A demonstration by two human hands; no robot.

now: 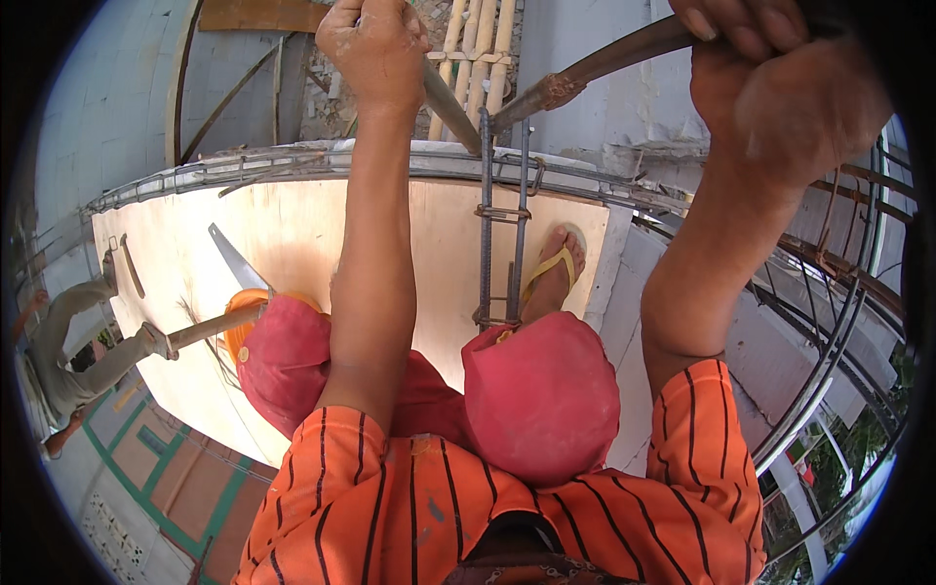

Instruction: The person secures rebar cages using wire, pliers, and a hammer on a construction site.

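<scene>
My left hand [375,54] is raised at the top of the view, its fingers closed round a dark metal bar [450,107]. That bar slants down to the top of a narrow rebar cage [487,214] standing between my arms. My right hand [780,88], partly smeared by motion, is closed on the upper end of a long brown bar [619,63]. The brown bar slopes down toward the same cage, where the two bars come close together. Whether they join or touch there, I cannot make out.
Plywood [283,234] lies under me, with a handsaw [234,255] and an orange round object [244,302] by my left knee. My foot in a yellow flip-flop [554,271] rests right of the cage. Rebar [283,166] borders the far edge. Another person's grey trousers [83,361] show at left.
</scene>
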